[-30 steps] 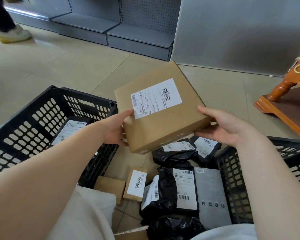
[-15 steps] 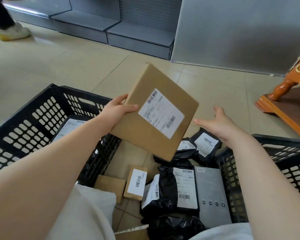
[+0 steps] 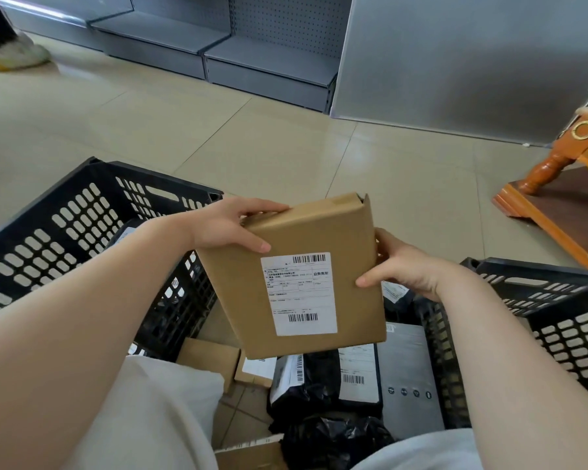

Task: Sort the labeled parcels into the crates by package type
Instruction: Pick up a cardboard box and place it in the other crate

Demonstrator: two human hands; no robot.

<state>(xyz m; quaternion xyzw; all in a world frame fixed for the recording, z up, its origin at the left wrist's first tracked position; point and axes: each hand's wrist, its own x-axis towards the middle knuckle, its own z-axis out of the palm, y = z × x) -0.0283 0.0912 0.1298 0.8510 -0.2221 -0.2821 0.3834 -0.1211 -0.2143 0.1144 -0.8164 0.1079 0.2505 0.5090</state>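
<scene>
1. We are holding the flat brown cardboard box with the white shipping label turned up toward us, raised above the pile of unsorted parcels on the tiled floor.
2. Our left hand is gripping the box's upper left corner, thumb lying across the top face and fingers curled over the far edge.
3. Our right hand is pinching the right edge, thumb on the face and fingers wrapped behind it.
4. We are judging that the step in hand is reading the label and deciding the package type, so we are keeping the label level and unobstructed.
5. The black perforated plastic crate on the left is already holding at least one parcel, though we cannot tell which kind; the black perforated plastic crate on the right is showing only its rim and wall.
6. To place it well, we are thinking of keeping both grips until the box is over the chosen crate, then lowering it flat rather than dropping it.
7. The black plastic mailer bags, the grey flat box and the small cardboard boxes are lying below, waiting.
</scene>
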